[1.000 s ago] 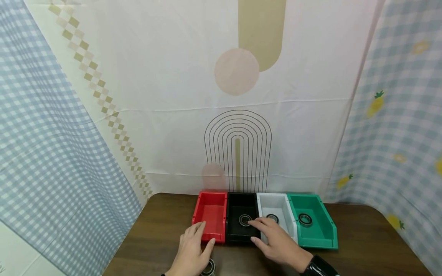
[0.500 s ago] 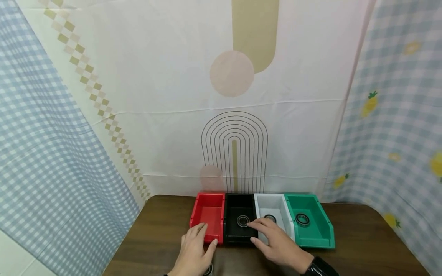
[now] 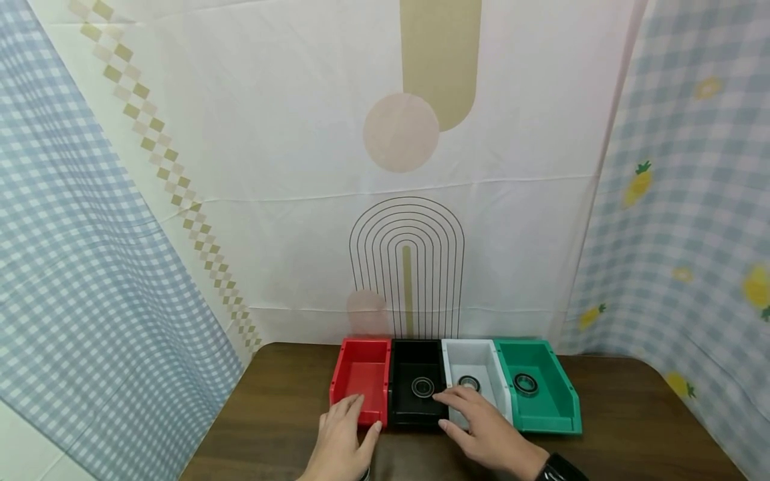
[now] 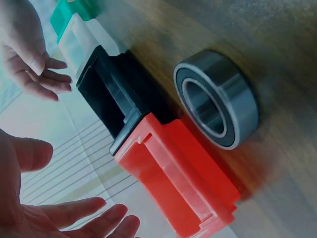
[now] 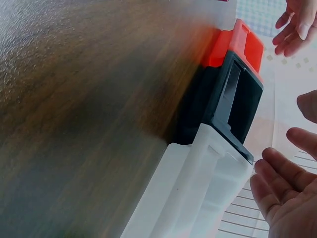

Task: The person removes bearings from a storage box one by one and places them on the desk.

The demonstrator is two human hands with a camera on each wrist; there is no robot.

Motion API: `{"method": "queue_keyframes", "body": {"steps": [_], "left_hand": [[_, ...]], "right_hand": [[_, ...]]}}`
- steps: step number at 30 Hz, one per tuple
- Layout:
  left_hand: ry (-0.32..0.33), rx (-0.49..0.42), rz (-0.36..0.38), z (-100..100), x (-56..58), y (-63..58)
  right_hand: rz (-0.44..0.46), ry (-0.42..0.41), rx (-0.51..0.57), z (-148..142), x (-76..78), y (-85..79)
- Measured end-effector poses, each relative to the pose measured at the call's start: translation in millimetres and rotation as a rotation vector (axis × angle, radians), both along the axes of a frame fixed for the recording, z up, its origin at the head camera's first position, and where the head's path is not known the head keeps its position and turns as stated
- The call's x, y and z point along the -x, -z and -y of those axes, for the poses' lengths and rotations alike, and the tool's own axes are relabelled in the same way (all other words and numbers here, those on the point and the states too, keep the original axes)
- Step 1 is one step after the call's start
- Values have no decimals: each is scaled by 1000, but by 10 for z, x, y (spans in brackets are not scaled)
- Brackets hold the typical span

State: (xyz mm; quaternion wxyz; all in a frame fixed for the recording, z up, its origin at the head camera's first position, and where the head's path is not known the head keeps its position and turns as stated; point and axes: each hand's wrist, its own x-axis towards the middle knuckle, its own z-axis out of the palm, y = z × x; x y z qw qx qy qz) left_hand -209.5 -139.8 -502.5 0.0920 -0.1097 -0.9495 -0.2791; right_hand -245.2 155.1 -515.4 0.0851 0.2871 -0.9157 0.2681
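My left hand [image 3: 341, 437] hovers near the front of the red bin [image 3: 363, 377], fingers relaxed and holding nothing. A steel ball bearing [image 4: 218, 99] stands on the table near that hand; in the head view the hand hides most of it. My right hand [image 3: 487, 434] is over the front of the white bin [image 3: 502, 381], its index fingertip towards the black bin [image 3: 415, 364]. Nothing is in its loosely bent fingers [image 5: 280, 173]. One bearing [image 3: 423, 387] lies in the black bin, another bearing [image 3: 469, 382] in the white bin, partly hidden by the right hand.
A green bin [image 3: 553, 401] at the right end of the row holds a bearing [image 3: 526, 384]. The bins stand side by side on a brown wooden table [image 3: 265, 407]. A patterned cloth [image 3: 301, 254] hangs right behind them, with checked cloths at both sides.
The head view has shifted slightly. The left hand covers more of the bearing on the table than before. Both hands stay nearly in place, and the bearings in the bins have not moved.
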Motion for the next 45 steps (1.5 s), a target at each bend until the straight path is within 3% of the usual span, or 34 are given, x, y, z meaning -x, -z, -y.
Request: {"method": "queue_keyframes", "body": {"steps": [14,25,33,45], "left_hand": [[-13,6,-24,42,1,18],[-16,14,-24,-73,60,-11],[-84,65,14,-228,293,68],[-150,111,-71,-598,809,127]], "right_hand": [[-27,5,26,14,0,20],[-69,23,56,-17,21,114],[-174,40,62,-31,29,149],[-186,27,111,-12,58,166]]}}
